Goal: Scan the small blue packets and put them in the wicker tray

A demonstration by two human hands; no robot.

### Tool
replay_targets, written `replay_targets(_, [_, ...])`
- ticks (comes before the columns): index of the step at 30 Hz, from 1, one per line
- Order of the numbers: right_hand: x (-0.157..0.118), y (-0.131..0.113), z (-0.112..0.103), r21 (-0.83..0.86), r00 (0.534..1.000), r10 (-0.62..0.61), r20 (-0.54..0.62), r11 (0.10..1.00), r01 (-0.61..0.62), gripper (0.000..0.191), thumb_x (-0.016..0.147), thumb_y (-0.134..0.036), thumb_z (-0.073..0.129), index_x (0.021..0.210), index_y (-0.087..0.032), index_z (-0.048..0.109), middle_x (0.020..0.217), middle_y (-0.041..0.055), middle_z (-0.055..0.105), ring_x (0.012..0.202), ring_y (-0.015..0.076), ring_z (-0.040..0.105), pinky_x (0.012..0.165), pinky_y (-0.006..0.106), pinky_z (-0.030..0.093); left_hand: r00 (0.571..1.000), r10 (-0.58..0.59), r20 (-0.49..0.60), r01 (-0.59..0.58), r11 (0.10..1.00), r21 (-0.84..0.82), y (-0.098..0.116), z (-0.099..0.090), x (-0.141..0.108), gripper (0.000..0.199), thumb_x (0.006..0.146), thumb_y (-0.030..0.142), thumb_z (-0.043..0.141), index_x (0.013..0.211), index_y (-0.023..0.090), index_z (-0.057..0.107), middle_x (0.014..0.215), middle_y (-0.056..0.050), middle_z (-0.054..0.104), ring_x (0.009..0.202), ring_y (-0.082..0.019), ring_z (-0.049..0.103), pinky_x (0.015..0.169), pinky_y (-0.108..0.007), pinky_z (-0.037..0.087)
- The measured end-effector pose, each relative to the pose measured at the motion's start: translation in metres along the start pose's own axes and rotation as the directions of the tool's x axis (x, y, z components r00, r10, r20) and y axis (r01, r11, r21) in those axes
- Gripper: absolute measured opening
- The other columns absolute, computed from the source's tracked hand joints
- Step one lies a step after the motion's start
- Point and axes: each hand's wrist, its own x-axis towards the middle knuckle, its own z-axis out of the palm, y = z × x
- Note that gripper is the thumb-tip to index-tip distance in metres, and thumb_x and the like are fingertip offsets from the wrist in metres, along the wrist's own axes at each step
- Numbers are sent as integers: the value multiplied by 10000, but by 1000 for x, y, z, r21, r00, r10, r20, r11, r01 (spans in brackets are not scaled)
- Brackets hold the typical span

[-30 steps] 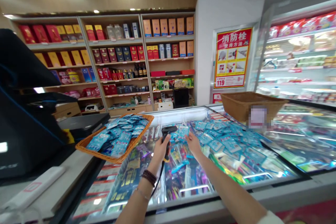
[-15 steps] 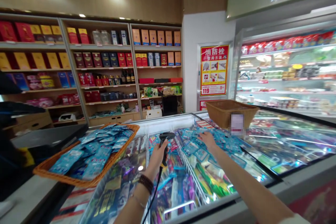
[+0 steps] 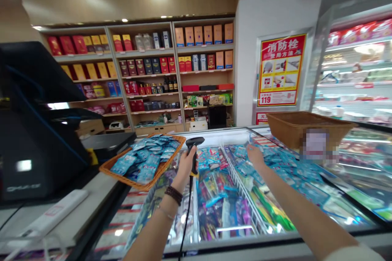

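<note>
My left hand (image 3: 186, 165) is wrapped round the handle of a black barcode scanner (image 3: 195, 143), held upright over the chest freezer with its cord hanging down. Over the right part of the freezer, my right hand (image 3: 255, 155) is at a loose spread of small blue packets (image 3: 280, 161), its fingers drawn together. Whether a packet is pinched in the fingertips is too blurred to make out. To the left of the scanner, an orange wicker basket (image 3: 105, 168) holds a heap of similar blue packets (image 3: 147, 159).
A brown basket (image 3: 283, 134) with a label stands at the freezer's back right. Wrapped frozen goods (image 3: 214, 187) lie between white wire dividers (image 3: 241, 183) below. At left are a black checkout terminal (image 3: 39, 130) and a white power strip (image 3: 55, 214). Shelves (image 3: 147, 53) of boxes line the back.
The view has turned left, bringing the terminal and power strip into sight. The scanner is now raised more upright. My right hand's fingers have drawn together among the packets.
</note>
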Motion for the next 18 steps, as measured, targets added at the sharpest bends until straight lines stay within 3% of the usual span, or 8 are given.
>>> replay_targets(3, [-12, -19, 31, 63, 996, 48, 81, 997, -53, 186, 929, -266, 733, 999, -234, 902, 1183, 195, 936, 1334, 450, 876, 1240, 601, 660, 998, 23, -61, -22, 1000, 13, 19, -28, -3, 788, 716, 927, 1008, 823, 254, 611, 613, 51, 603, 462, -112, 535, 437, -226, 414])
replay_targets(5, [-27, -39, 59, 103, 990, 16, 137, 994, -31, 205, 945, -254, 729, 1036, -233, 911, 1160, 156, 942, 1315, 405, 882, 1243, 557, 659, 992, 38, -121, -34, 999, 33, 30, -48, -6, 776, 732, 910, 1011, 811, 255, 603, 609, 45, 602, 463, -111, 528, 445, -227, 405])
replay_targets(9, [-67, -91, 122, 179, 962, -60, 266, 984, 11, 250, 1004, -274, 748, 1179, -203, 913, 1183, 146, 943, 1208, 345, 910, 1151, 485, 698, 974, 72, -213, -57, 995, 78, 46, -91, -14, 712, 790, 849, 1013, 795, 258, 615, 622, 33, 603, 472, -122, 537, 454, -242, 390])
replay_targets(11, [-90, -121, 149, 211, 940, -120, 320, 976, 53, 279, 1035, -269, 750, 1260, -196, 900, 1245, 154, 940, 1250, 331, 898, 1179, 479, 682, 967, 80, -241, -60, 994, 89, 49, -112, -18, 699, 797, 843, 1012, 800, 259, 628, 627, 30, 604, 476, -128, 540, 455, -249, 397])
replay_targets(14, [-126, -163, 183, 238, 877, -269, 399, 954, 184, 298, 1049, -279, 786, 1318, -216, 895, 1304, 144, 935, 1289, 326, 884, 1198, 468, 667, 953, 87, -289, -64, 994, 87, 48, -141, -23, 744, 750, 885, 1018, 813, 251, 635, 637, 37, 609, 474, -120, 527, 455, -247, 402])
replay_targets(18, [-172, -209, 217, 222, 742, -436, 510, 899, 377, 383, 1058, -281, 814, 1434, -262, 884, 1407, 119, 928, 1403, 346, 848, 1251, 479, 637, 931, 62, -359, -31, 995, 93, 40, -173, -25, 817, 704, 981, 981, 764, 258, 607, 562, 48, 557, 461, -133, 528, 455, -249, 415])
